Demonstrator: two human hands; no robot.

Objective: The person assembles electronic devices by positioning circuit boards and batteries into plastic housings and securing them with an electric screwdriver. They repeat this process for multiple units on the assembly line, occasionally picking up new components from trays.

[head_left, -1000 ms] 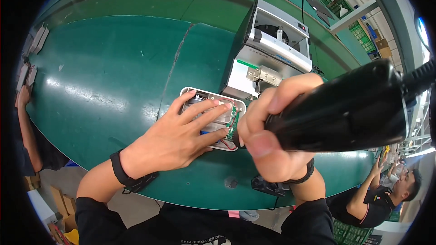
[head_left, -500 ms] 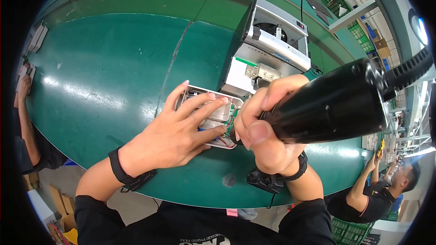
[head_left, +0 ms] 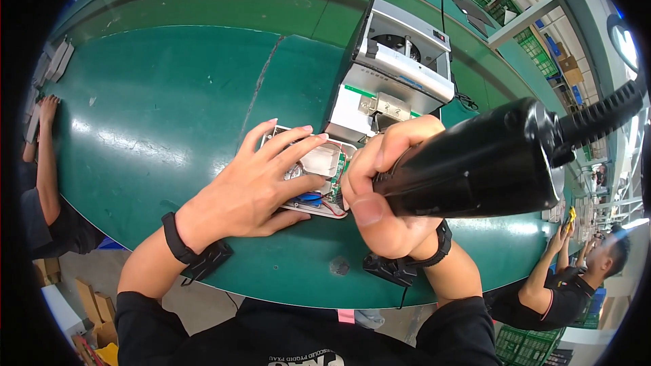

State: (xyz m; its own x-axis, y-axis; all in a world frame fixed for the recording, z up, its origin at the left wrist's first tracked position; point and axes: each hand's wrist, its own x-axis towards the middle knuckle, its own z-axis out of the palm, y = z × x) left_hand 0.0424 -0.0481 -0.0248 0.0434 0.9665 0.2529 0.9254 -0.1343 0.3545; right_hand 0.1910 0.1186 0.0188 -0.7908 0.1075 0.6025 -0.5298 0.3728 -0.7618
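Observation:
A shallow white plastic housing [head_left: 331, 212] lies on the green bench in front of me. Inside it are a green circuit board [head_left: 341, 165], a blue wire bundle [head_left: 310, 198] and thin red wires. My left hand [head_left: 247, 186] rests over its left part, fingers spread, fingertips on the housing and its inner parts. My right hand [head_left: 380, 222] wraps round a thick black electric screwdriver [head_left: 471, 163], its corded end tilted up to the right. Its tip is hidden behind my fingers, at the housing's right end.
A grey and black screw feeder [head_left: 407, 80] stands just beyond the housing. The screwdriver's ribbed cable [head_left: 603, 118] rises at the right. Black devices [head_left: 390, 270] sit by my wrists. Co-workers are at the far left and at the right [head_left: 576, 285].
The view has shifted slightly. My left fingers have moved a little, baring more of the blue wire bundle. The screwdriver stays gripped at the housing's right end. The left co-worker's hand has moved.

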